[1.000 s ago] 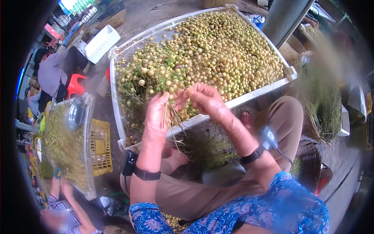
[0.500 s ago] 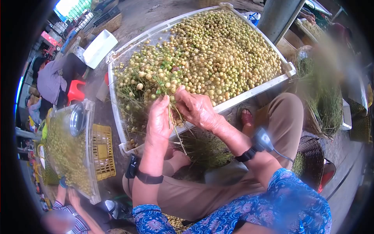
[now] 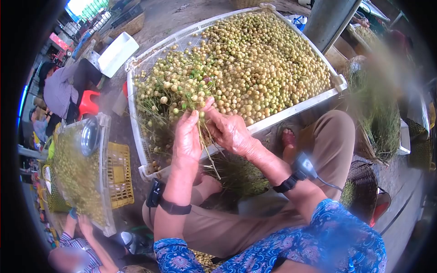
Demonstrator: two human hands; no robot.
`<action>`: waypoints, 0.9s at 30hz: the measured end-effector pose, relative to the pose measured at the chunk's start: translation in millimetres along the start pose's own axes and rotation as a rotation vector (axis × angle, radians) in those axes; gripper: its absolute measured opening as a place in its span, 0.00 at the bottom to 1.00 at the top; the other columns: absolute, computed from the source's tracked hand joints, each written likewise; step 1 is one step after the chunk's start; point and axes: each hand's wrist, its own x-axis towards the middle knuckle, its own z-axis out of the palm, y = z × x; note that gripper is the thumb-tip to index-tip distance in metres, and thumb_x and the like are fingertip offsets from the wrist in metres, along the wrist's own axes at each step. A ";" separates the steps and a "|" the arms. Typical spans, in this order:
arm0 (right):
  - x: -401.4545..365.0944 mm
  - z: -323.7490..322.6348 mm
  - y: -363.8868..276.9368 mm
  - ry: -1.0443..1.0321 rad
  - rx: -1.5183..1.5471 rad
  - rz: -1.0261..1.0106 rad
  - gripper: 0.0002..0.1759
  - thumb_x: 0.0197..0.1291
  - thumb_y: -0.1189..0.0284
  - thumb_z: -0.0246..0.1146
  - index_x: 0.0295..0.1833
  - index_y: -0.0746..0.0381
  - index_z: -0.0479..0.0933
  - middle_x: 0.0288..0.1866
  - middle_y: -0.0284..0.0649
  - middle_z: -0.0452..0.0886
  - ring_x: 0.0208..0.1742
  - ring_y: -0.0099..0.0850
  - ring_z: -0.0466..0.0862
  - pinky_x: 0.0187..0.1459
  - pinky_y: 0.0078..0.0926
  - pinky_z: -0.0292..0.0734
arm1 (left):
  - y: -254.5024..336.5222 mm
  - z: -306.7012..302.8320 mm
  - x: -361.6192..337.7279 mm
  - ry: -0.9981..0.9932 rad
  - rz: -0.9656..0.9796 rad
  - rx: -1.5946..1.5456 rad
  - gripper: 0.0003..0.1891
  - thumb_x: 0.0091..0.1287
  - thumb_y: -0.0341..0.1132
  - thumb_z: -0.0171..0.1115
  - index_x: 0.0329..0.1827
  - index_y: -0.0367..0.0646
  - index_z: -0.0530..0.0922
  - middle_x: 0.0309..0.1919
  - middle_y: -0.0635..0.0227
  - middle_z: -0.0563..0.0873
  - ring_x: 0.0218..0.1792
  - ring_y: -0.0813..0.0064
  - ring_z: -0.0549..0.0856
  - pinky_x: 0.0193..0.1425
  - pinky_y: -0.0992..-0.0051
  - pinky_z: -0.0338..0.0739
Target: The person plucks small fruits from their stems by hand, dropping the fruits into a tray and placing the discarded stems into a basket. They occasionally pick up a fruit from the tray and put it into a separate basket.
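My left hand [image 3: 187, 139] is closed around the thin stems of a fruit sprig [image 3: 203, 136], whose cut ends hang below the fingers. My right hand [image 3: 230, 129] presses against the same sprig, thumb and fingers pinched together at the fruit end; what lies between these fingertips is hidden. Small round yellow-green fruits [image 3: 268, 63] fill a white mesh tray [image 3: 133, 104] just beyond both hands. At the tray's near left, more fruits still on green stems [image 3: 154, 111] lie close to my left hand.
Stripped stems [image 3: 241, 175] lie under the tray, and a large stem heap [image 3: 378, 113] stands at right. To the left are another fruit tray [image 3: 105, 173] with a metal bowl [image 3: 90, 136], a yellow crate [image 3: 119, 175] and a red stool [image 3: 88, 103]. Other people work there. A metal post [image 3: 328, 22] rises behind.
My right hand has shifted slightly, its fingertips a little higher along the sprig. The left hand keeps its hold in nearly the same place, and the stem ends have swung slightly.
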 end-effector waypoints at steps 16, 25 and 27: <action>-5.5 -0.5 12.9 -0.152 1.008 0.406 0.06 0.59 0.70 0.58 0.36 0.60 0.71 0.23 0.23 0.69 0.20 0.09 0.61 0.20 0.09 0.52 | -3.0 8.5 -0.5 0.126 0.001 0.074 0.15 0.60 0.28 0.52 0.50 0.33 0.71 0.47 0.55 0.78 0.51 0.68 0.75 0.60 0.70 0.64; 17.4 -25.4 9.4 0.038 1.217 0.492 0.08 0.59 0.69 0.53 0.36 0.63 0.73 0.18 0.30 0.71 0.11 0.13 0.61 0.11 0.10 0.49 | 0.4 11.2 -5.5 0.209 -0.094 0.178 0.14 0.57 0.25 0.53 0.48 0.34 0.72 0.37 0.64 0.81 0.36 0.75 0.80 0.43 0.76 0.73; 26.1 -26.6 5.7 0.051 0.972 0.497 0.06 0.58 0.71 0.55 0.37 0.63 0.72 0.18 0.31 0.72 0.12 0.14 0.66 0.11 0.10 0.54 | 0.7 10.9 -6.8 0.189 -0.082 0.242 0.15 0.56 0.25 0.54 0.48 0.35 0.72 0.35 0.65 0.81 0.35 0.74 0.80 0.45 0.75 0.73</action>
